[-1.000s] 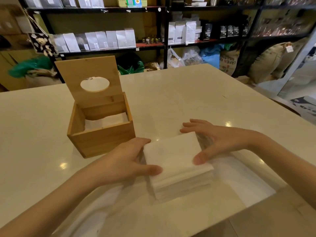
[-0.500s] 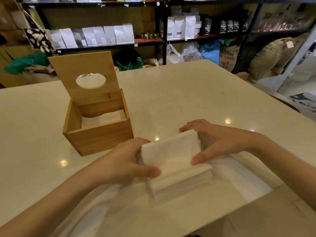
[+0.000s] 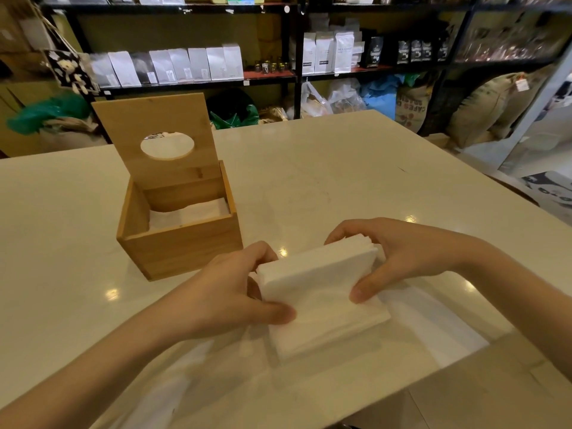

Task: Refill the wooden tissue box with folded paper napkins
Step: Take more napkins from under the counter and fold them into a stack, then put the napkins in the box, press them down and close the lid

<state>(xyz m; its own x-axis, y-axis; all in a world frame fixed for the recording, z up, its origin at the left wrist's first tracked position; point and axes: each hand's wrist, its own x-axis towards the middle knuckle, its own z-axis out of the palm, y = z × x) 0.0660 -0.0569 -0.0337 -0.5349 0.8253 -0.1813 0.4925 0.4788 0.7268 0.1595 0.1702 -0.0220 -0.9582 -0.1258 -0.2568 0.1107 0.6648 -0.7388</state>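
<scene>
Two hands on one batch of napkins (image 3: 312,275): left hand (image 3: 229,292) gripping its near-left side, thumb on top; right hand (image 3: 399,255) gripping its far-right side, thumb pressed on the near edge. Beneath, remaining napkin stack (image 3: 334,329) lying on pale table (image 3: 340,168). Just left, wooden tissue box (image 3: 182,239), lid (image 3: 154,131) raised upright, some napkins inside. Behind, dark shelves (image 3: 291,57) holding white bags.

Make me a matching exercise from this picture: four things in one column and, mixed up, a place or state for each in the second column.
Things:
1. wooden tissue box
2. lid
3. napkin stack
4. white bags

Places or states:
A. on the shelf behind the table
B. gripped by both hands
C. standing upright, oval hole in it
D. open, some napkins inside

Pairs: 1-D, 2-C, 3-B, 4-A
</scene>
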